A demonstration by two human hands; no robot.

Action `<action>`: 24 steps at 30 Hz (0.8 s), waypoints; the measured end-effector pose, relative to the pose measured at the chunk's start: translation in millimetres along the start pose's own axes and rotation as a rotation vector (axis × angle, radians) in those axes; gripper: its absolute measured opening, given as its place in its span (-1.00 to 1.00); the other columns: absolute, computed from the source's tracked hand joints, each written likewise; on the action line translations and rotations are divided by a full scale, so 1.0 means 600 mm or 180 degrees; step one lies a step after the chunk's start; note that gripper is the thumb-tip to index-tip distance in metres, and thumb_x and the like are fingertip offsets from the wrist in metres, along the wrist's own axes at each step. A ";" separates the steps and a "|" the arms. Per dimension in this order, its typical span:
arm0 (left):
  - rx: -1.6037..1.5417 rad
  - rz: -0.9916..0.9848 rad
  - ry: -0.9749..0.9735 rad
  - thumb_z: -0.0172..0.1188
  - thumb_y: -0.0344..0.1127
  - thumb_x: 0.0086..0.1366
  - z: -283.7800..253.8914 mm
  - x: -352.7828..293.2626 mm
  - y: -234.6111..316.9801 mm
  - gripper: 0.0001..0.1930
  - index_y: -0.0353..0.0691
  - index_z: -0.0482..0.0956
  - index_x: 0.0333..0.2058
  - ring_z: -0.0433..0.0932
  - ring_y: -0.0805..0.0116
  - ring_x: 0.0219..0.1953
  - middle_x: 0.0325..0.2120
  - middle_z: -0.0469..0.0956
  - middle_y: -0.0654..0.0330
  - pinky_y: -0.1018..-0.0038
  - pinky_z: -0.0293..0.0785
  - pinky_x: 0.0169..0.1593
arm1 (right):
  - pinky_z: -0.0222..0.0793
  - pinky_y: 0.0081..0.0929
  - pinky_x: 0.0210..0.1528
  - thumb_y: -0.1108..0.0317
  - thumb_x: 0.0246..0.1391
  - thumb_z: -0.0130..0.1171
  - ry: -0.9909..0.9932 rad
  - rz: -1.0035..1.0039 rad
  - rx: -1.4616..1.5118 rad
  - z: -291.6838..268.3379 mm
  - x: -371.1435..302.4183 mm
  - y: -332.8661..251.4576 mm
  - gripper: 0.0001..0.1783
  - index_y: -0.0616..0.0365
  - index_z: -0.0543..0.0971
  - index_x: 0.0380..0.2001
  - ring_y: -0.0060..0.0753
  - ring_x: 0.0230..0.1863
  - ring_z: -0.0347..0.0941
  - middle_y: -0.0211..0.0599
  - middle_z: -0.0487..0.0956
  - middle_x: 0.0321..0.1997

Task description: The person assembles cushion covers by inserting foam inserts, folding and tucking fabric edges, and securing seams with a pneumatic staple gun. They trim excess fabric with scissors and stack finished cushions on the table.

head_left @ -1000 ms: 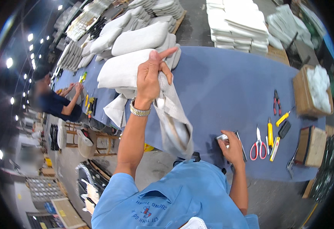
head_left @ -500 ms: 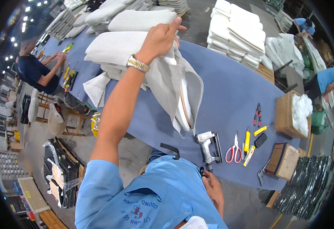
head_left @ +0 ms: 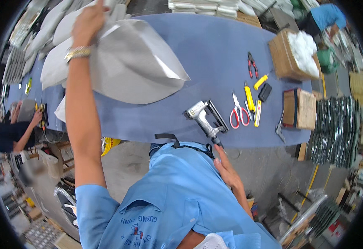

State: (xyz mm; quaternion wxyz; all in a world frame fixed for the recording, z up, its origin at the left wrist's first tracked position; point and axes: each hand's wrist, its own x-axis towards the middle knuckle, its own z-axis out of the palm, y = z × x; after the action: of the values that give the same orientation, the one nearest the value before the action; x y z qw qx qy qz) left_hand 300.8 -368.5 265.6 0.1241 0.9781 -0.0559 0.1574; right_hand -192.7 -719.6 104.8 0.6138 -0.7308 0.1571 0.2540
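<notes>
My left hand (head_left: 89, 24) reaches out to the far left, a metal-banded watch on its wrist. Its fingers seem closed on a light grey cushion cover (head_left: 136, 66), though they are partly cut off by the upper edge. The cover spreads over the blue table, its pointed end raised and showing a white underside. My right hand (head_left: 228, 169) is low beside my waist at the table's near edge, fingers stretched out. Its fingertips are close to the hose end of a silver staple gun (head_left: 206, 118); whether they touch it I cannot tell.
On the table (head_left: 214, 54) lie red-handled scissors (head_left: 239, 112), pliers (head_left: 252, 65), yellow cutters (head_left: 249, 95) and a black block (head_left: 265, 92). A carton of white stuffing (head_left: 289, 54) and a smaller box (head_left: 302, 108) stand right. Grey cushions (head_left: 48, 25) are piled far left; a co-worker (head_left: 13, 130) sits there.
My left hand and the grey cover have moved away to the left, and the cover has spread flatter. My view has turned rightward. My right hand's fingers now show, pointing toward the staple gun's hose end.
</notes>
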 end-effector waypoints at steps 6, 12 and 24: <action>-0.0239 -0.0156 0.0703 -0.31 -0.02 0.61 -0.124 -0.210 -0.031 -0.43 -0.19 0.72 0.02 0.51 0.35 -0.47 -0.43 0.66 0.09 0.44 0.39 -0.25 | -0.03 -0.05 0.52 -0.28 0.27 0.07 0.0239 0.0223 -0.0374 0.018 0.013 0.003 -0.05 0.04 0.11 0.51 0.23 0.59 -0.13 0.32 -0.03 0.56; -0.1512 -0.1624 0.1366 -0.18 0.09 0.59 -0.155 -0.426 -0.134 -0.39 -0.34 0.67 0.03 0.41 0.50 -0.49 -0.58 0.51 0.27 0.50 0.36 -0.30 | 0.15 -0.02 0.42 -0.27 0.21 0.14 -0.0237 0.0385 -0.0736 -0.004 0.021 -0.076 -0.05 0.07 0.18 0.47 0.25 0.43 0.22 0.27 0.27 0.41; -0.3376 -0.3691 0.2562 -0.11 0.10 0.56 -0.027 -0.835 -0.343 -0.41 -0.38 0.60 0.03 0.60 0.15 -0.03 -0.15 0.62 0.07 0.19 0.53 0.10 | 0.00 -0.08 0.52 -0.29 0.21 0.12 -0.0753 0.0182 -0.1206 -0.022 0.056 -0.075 -0.02 0.06 0.15 0.50 0.27 0.56 -0.02 0.30 0.00 0.56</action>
State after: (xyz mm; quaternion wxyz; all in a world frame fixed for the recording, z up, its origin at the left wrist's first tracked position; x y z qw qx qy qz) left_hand -146.6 -130.7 72.7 0.6322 0.5365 0.4314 0.3555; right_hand -138.5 -720.8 124.3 0.4722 -0.7934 0.0542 0.3803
